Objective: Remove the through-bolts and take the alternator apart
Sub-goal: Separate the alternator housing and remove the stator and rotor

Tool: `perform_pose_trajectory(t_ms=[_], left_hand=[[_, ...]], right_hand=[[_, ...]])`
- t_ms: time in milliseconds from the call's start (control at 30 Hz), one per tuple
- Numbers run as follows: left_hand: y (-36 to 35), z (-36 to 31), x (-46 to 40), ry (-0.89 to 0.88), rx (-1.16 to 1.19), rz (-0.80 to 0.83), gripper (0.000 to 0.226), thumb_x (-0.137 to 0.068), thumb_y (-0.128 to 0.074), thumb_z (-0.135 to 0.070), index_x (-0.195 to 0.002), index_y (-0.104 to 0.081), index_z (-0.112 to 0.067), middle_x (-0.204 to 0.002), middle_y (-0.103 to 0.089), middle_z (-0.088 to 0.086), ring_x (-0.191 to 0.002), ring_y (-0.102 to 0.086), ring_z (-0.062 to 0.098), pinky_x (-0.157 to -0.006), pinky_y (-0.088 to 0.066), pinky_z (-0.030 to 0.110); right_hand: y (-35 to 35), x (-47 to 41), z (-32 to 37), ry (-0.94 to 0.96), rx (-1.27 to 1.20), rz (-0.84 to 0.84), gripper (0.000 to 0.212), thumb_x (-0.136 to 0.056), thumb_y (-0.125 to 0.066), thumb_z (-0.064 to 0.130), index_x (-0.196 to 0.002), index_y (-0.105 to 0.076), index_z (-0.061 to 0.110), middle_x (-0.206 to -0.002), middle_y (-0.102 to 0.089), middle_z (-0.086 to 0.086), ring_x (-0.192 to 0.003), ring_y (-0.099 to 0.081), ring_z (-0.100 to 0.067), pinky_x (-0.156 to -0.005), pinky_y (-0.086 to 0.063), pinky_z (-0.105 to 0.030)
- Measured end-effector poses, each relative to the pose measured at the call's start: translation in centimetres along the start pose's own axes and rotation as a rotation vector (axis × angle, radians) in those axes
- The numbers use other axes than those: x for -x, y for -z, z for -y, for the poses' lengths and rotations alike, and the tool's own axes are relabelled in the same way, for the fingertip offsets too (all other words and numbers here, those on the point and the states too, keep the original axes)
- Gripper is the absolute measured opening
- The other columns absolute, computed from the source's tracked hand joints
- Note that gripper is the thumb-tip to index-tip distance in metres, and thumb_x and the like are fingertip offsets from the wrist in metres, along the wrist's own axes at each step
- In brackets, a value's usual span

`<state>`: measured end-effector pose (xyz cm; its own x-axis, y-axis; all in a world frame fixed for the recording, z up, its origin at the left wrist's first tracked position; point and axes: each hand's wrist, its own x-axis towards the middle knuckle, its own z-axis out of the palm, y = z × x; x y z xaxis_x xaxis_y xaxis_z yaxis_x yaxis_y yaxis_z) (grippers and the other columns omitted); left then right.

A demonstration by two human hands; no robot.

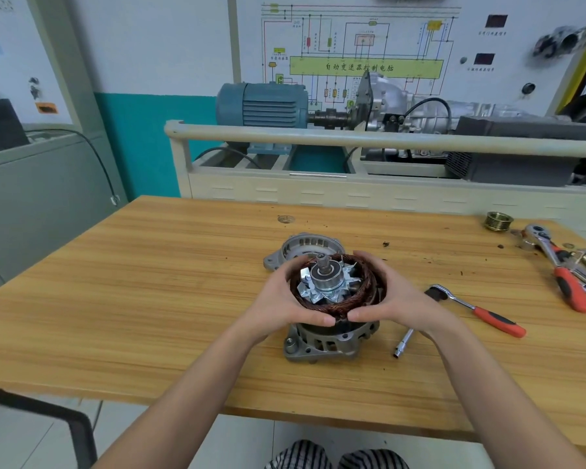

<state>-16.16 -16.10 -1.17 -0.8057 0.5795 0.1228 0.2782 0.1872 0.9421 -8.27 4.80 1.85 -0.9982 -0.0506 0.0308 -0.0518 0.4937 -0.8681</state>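
The alternator is already well apart. Its front cover (305,250) lies by itself on the counter (149,282), just behind the main body, so the through-bolts look to be out, though none can be picked out for certain among the small bits on the wood. The pulley (498,221) sits well away near the far right edge, beside a ratchet (555,262) with an orange grip. A second ratchet (477,308) and a short extension bar (404,341) lie just right of the work.

What remains stands upright in the middle of the counter: the rear housing (322,343) at the bottom, with the ring of copper windings (359,299) sitting on top of it and the rotor (325,277) with its bearing and shaft end poking up through the centre.

The left hand (285,301) and the right hand (386,297) wrap the winding ring from opposite sides, fingers curled round its outer edge and thumbs nearly meeting at the near side. Both are holding the ring firmly.

By the look of it, the step in hand is lifting or working the windings free of the rear housing. Still left, as far as can be judged: separating that ring, drawing the rotor out, and whatever sits inside the rear housing, which is hidden from here
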Motion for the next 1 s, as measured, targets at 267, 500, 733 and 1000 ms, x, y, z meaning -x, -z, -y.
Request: perform_pose_trajectory(t_ms=[267, 500, 733, 1000], left_hand=[[-0.7, 0.9, 0.0, -0.015, 0.105, -0.112, 0.109, -0.028, -0.094, -0.036, -0.127, -0.049, -0.030, -0.124, -0.059, -0.014, -0.113, -0.056, -0.004, -0.100, -0.045, 0.025], [-0.4, 0.8, -0.2, -0.058, 0.144, -0.161, 0.104, -0.032, -0.093, -0.031, -0.127, -0.052, -0.019, -0.125, -0.062, -0.002, -0.117, -0.058, 0.013, -0.105, -0.044, 0.043], [0.4, -0.1, -0.4, -0.081, 0.154, -0.147, 0.097, -0.032, -0.092, -0.030, -0.121, -0.054, -0.024, -0.123, -0.063, -0.004, -0.115, -0.059, 0.009, -0.103, -0.045, 0.036], [0.8, -1.3, -0.4, -0.102, 0.240, -0.188, 0.113, -0.021, -0.095, -0.038, -0.123, -0.052, -0.018, -0.124, -0.062, 0.001, -0.114, -0.060, 0.010, -0.100, -0.048, 0.034]], right_hand=[[-0.7, -0.3, -0.3, 0.037, -0.062, -0.144, 0.117, -0.031, -0.090, 0.043, -0.138, -0.048, 0.023, -0.125, -0.060, 0.012, -0.117, -0.057, -0.005, -0.102, -0.046, -0.034], [-1.0, -0.8, -0.1, 0.086, -0.075, -0.223, 0.101, -0.030, -0.088, 0.045, -0.125, -0.053, 0.039, -0.116, -0.063, 0.023, -0.110, -0.058, 0.003, -0.091, -0.047, -0.019], [-1.2, -0.9, 0.5, 0.124, -0.079, -0.260, 0.107, -0.030, -0.088, 0.047, -0.130, -0.052, 0.033, -0.117, -0.060, 0.027, -0.111, -0.053, 0.013, -0.085, -0.044, -0.005], [-0.8, -1.2, 1.7, 0.145, -0.095, -0.276, 0.112, -0.032, -0.086, 0.049, -0.135, -0.051, 0.023, -0.125, -0.061, 0.013, -0.116, -0.056, -0.002, -0.100, -0.046, -0.029]])
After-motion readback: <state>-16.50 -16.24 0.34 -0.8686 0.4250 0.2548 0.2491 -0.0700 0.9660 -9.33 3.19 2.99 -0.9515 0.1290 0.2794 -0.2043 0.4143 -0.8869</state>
